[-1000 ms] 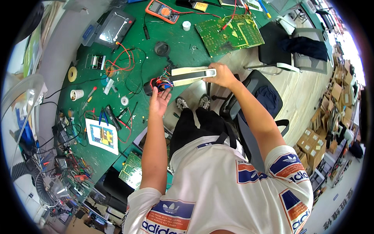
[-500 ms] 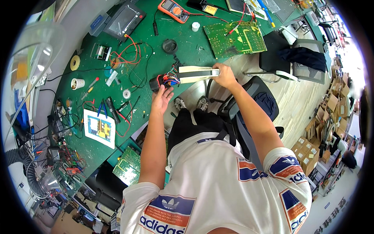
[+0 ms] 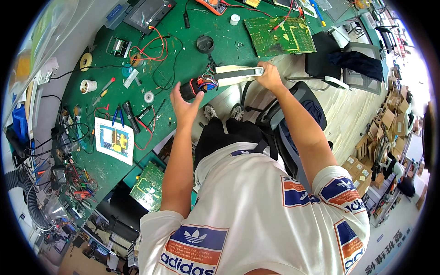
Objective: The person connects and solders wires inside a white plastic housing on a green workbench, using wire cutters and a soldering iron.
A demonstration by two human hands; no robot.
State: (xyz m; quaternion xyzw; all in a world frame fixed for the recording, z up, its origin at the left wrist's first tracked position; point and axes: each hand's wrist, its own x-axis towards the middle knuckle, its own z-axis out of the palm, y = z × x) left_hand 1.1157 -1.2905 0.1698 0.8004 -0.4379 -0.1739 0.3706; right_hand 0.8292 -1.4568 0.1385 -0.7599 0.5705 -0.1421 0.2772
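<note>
A cream-and-grey device body or handle (image 3: 233,79) extends over the table's front edge, with a bundle of coloured wires (image 3: 207,83) at its left end joining a black housing (image 3: 188,91). My right hand (image 3: 269,77) is closed round the cream part's right end. My left hand (image 3: 184,104) grips the black housing, thumb on its near right side and fingers along its left. A round black cap-like piece (image 3: 205,44) lies just above the wires on the green mat.
Green tabletop (image 3: 151,119) carries a circuit board (image 3: 279,36), red leads, pliers (image 3: 118,114), a white cup (image 3: 88,86), a printed sheet (image 3: 113,140) and tangled tools at left. Chairs (image 3: 321,55) stand right; cardboard boxes (image 3: 396,119) line the far right.
My left hand has shifted from palm-up fingers beside the housing to fingers round both its sides. The device and my hands appear higher in view, with the right hand further right.
</note>
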